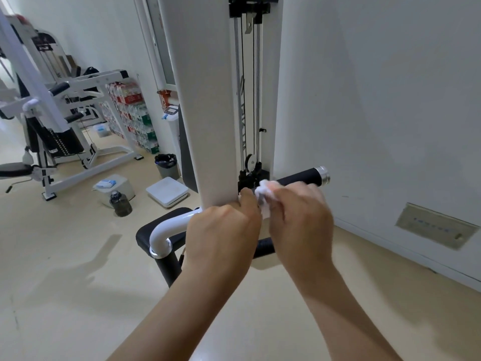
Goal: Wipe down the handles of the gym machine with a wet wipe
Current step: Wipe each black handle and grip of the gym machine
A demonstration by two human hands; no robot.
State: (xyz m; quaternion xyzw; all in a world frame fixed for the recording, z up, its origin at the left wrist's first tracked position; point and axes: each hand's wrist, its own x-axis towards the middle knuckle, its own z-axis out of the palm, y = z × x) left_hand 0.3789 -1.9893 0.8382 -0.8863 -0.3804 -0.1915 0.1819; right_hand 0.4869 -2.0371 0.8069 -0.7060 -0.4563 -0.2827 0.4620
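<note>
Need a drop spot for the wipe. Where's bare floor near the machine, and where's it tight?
Free: floor front-left, between water jug and left forearm; floor strip between right forearm and wall. Crowded: jug, white box, scale and bin beside the column; left hand and right hand at the wet wipe.

**Your body in view: bare hands and forearms only**

You show only hands and forearms. Your left hand (pixel 223 238) and right hand (pixel 302 220) are bare. The backs are what the camera sees, and the knuckles and finger joints are plain on the left one. The right hand's fingers are slightly blurred, and the nails are too small to read. Your left forearm (pixel 182 308) and right forearm (pixel 338 308) are bare too, uncovered from the wrists down to the lower frame edge. Both look slim and smooth, widening toward the bottom under the wide-angle lens. The wrists are narrow and bare. Anything worn higher up is out of frame, so your clothing cannot be told.
</note>
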